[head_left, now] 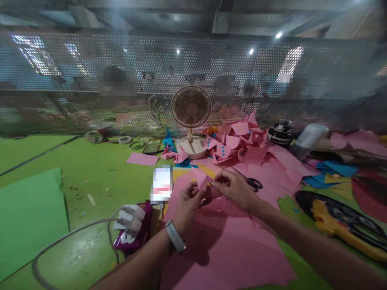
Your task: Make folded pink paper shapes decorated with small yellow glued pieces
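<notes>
My left hand [189,203] and my right hand [232,187] meet above a large pink paper sheet [229,249] and pinch a small folded pink paper piece [202,178] between their fingertips. Both hands have fingers closed on it. A grey watch band sits on my left wrist. Black-handled scissors [254,183] lie just right of my right hand. A heap of folded pink paper shapes [238,141] with blue dots lies behind the hands.
A small beige desk fan [191,117] stands at the back centre before a perforated metal screen. A phone [161,184] and white chargers with a cable [130,217] lie left. Tape rolls [124,140], a green sheet [30,217], blue and yellow paper [335,169] surround.
</notes>
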The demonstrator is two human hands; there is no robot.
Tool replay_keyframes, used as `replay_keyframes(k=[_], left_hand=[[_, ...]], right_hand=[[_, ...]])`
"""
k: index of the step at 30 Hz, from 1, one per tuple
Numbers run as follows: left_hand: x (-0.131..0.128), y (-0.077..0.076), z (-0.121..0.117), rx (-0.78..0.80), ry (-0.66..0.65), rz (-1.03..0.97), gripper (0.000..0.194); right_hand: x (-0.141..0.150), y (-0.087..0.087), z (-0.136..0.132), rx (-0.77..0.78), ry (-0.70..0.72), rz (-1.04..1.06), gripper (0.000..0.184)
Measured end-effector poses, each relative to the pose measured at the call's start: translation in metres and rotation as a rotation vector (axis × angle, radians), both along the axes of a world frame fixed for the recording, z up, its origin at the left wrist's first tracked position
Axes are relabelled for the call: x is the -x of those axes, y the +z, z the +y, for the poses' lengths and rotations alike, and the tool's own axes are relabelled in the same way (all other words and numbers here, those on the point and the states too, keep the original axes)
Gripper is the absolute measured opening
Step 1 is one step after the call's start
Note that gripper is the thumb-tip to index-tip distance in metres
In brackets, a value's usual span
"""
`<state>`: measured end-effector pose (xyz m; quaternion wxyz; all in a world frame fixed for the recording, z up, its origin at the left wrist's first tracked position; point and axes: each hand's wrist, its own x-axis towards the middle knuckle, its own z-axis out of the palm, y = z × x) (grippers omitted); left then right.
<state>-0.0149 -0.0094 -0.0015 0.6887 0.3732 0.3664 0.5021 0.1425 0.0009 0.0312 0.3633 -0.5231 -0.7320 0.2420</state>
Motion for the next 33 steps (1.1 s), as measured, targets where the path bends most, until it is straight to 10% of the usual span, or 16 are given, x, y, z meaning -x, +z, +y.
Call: replay_keyframes(k=[33], left_hand=[[-0.0039,-0.0039,-0.0039,-0.051,-0.004,-0.176,0.028]], right_hand=[[0.0056,-0.0053,-0.0077,0.241,0.021,0.389,0.016]])
